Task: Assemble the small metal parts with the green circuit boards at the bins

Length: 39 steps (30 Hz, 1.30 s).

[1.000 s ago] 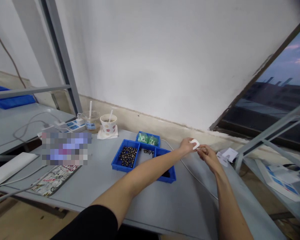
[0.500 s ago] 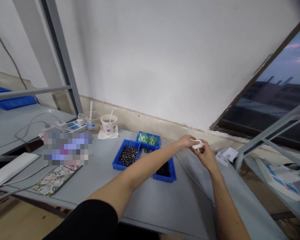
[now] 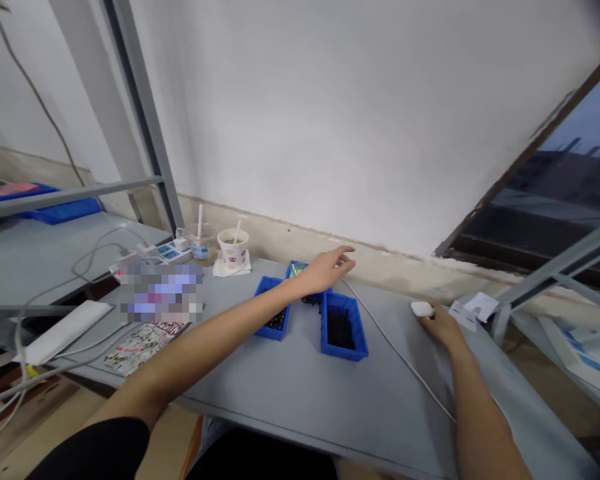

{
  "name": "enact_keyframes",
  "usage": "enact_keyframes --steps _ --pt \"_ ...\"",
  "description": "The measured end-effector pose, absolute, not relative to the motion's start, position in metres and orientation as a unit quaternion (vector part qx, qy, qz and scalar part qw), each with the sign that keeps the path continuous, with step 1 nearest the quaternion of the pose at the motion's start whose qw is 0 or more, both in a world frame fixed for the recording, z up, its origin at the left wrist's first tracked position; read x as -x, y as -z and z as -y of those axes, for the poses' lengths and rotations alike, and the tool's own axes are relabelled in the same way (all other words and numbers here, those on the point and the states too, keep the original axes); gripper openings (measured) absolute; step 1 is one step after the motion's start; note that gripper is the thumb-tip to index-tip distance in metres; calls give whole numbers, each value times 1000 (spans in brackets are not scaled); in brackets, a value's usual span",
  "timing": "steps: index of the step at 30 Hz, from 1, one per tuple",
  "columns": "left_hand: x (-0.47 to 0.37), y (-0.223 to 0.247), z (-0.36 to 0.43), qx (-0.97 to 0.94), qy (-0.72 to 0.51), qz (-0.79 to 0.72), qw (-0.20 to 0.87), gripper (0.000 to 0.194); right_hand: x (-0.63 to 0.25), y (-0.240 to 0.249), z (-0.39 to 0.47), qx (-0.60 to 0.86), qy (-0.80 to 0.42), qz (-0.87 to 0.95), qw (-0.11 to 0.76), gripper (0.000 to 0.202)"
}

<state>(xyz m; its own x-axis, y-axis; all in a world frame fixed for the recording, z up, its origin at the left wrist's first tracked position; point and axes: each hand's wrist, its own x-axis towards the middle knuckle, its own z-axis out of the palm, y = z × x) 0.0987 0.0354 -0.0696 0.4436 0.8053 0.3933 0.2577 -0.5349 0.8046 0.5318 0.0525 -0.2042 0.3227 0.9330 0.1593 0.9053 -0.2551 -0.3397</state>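
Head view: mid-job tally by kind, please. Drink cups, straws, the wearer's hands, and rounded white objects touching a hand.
Drink cups: 2 (paper cup, clear cup)
Straws: 2 (one in each cup)
Hands: 2 (left hand, right hand)
Rounded white object: 1, at the right hand
Total: 7

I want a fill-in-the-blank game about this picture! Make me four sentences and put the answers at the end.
1. The small white object is at the fingers of the person's ____ hand.
2. The left hand belongs to an arm whose sleeve is coloured ____.
3. The small trays on the desk are coloured ____.
4. The number of cups near the wall is ____.

Missing words: right; black; blue; two.
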Motion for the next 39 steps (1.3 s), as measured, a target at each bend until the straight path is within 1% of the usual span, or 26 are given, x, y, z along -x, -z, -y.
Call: enact_keyframes --steps 4,8,11,14,17,20,22,24,26,28,30,32,34,35,38,39 --pt "-44 76 -10 -795 -417 -362 250 42 -536 208 -57 797 -96 562 199 38" --pt "-12 88 5 -809 -417 -392 136 38 -538 209 -56 801 -116 548 210 48" --pt "3 95 9 -838 -387 -380 66 36 -538 211 -56 797 -98 559 207 59" --pt "13 103 7 -868 -341 -361 14 33 -535 215 -56 784 -36 586 199 68" --pt "21 113 4 -882 -300 -363 -5 32 -526 219 -56 791 18 584 180 66" --pt "27 122 3 -890 -271 -365 0 31 -514 217 -52 812 33 565 146 65" --pt "30 128 4 -894 -255 -367 7 31 -504 212 -48 819 53 556 131 68" --pt "34 132 5 -899 -234 -370 14 30 -490 203 -45 810 90 563 141 71" --pt "37 134 6 -901 -216 -375 23 29 -472 190 -42 782 120 585 178 66" --pt "39 135 6 -899 -214 -380 34 30 -448 173 -38 709 124 649 247 50" --pt "39 136 6 -893 -224 -387 45 31 -414 155 -31 617 70 719 312 37" --pt "38 136 7 -886 -236 -395 49 31 -372 138 -20 554 -16 762 335 27" --pt "38 136 8 -878 -245 -408 44 31 -326 124 -8 490 -76 816 298 23" --pt "38 137 8 -874 -250 -414 40 31 -303 120 -3 459 -79 842 273 22" --pt "39 137 10 -860 -268 -432 37 30 -244 116 3 391 -35 900 190 23" --pt "40 137 11 -858 -272 -434 38 30 -229 118 2 379 -14 913 147 23"
